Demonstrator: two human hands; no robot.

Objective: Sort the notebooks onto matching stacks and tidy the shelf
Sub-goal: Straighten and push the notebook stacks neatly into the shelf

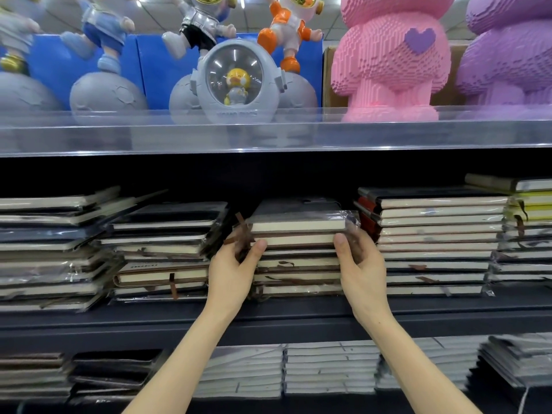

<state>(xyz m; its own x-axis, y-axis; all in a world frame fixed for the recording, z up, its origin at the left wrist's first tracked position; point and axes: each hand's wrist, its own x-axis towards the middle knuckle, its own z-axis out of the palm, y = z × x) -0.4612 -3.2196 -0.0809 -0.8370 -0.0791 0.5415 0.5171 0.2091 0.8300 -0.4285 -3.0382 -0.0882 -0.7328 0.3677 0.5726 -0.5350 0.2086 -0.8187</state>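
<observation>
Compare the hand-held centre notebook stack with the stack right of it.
The centre stack of plastic-wrapped dark-covered notebooks is gripped at its sides by the left hand and right hand; the wide plastic-wrapped notebook stack to its right is untouched.
The right stack is wider and slightly taller than the centre stack.
The right stack shows red covers at its upper left; the centre stack shows none.
Both: cream page edges outward, same dark shelf.

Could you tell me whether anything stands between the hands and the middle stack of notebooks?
Nothing visible does. The left hand and right hand already grip the upper notebooks of the middle stack from either side, thumbs on the page edges. The taller stack to the right sits close beside the right hand's fingers.
</observation>
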